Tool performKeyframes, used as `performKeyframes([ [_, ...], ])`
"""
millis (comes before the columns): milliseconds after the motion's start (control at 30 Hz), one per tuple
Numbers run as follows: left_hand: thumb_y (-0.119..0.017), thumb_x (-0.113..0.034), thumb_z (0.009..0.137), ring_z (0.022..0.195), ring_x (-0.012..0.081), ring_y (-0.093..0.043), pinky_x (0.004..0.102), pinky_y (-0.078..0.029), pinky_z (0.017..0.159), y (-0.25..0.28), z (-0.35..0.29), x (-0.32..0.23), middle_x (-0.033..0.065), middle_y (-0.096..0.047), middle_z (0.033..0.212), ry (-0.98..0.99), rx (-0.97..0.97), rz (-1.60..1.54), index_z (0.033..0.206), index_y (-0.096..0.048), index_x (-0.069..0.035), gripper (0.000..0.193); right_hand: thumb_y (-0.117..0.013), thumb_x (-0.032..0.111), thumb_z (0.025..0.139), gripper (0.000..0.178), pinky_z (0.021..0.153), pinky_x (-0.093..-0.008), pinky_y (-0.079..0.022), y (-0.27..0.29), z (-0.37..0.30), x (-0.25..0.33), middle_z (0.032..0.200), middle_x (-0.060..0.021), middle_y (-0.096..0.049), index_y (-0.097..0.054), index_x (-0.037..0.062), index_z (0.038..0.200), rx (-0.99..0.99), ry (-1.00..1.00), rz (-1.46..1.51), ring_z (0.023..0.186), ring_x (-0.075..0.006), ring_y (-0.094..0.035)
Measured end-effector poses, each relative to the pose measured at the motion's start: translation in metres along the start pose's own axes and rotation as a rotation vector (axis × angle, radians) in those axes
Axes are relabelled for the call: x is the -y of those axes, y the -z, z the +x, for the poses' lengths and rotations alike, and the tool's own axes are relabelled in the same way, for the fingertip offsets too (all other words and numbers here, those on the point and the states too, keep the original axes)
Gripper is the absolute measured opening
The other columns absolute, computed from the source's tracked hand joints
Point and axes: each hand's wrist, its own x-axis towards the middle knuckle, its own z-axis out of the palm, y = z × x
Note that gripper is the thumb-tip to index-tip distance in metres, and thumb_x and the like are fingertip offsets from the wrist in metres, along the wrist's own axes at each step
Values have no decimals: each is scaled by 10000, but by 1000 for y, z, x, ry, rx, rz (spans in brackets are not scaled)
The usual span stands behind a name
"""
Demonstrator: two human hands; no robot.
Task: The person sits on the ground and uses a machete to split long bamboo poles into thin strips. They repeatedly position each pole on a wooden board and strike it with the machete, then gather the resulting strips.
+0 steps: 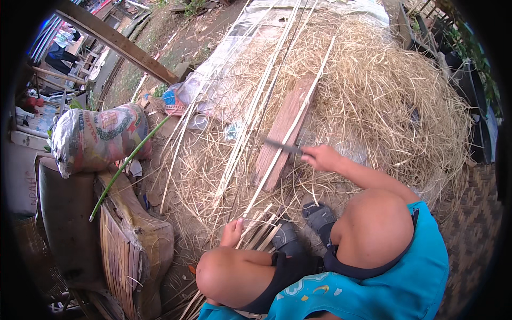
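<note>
My right hand [321, 157] is closed round the handle of a knife [284, 146], its dark blade pointing left across a long pale bamboo strip [311, 92]. The strip lies lengthwise over a reddish-brown wooden board [282, 121], which slopes up and away from me. Close to my left knee, my left hand [232, 233] pinches the strip's near end. Several short split strips [262, 234] lie beside that hand, between my legs. The blade seems to touch the strip, though the exact contact is too small to tell.
A large heap of curly shavings [389, 101] spreads to the right of the board. Long strips [255, 114] lie to its left. Farther left are a stuffed sack [109, 133], a green bamboo stick [129, 160], a wooden block [152, 234] and a slanted post [120, 44].
</note>
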Motion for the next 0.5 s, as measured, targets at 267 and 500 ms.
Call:
performKeyframes([
  [267, -510, -310, 1045, 626, 307, -603, 436, -477, 635, 32, -63, 87, 165, -629, 691, 2, -5, 235, 875, -624, 4, 375, -504, 396, 1036, 438, 799, -522, -561, 88, 31, -39, 912, -235, -709, -590, 49, 1289, -244, -594, 39, 846, -418, -696],
  [500, -462, -362, 1050, 707, 517, -628, 589, -483, 644, -51, 28, -51, 299, -637, 723, -240, -153, 406, 917, -542, -7, 387, -515, 465, 1017, 446, 920, -526, -536, -23, -33, 78, 1022, -250, -680, -555, 168, 1347, 356, -41, -169, 991, -400, -683],
])
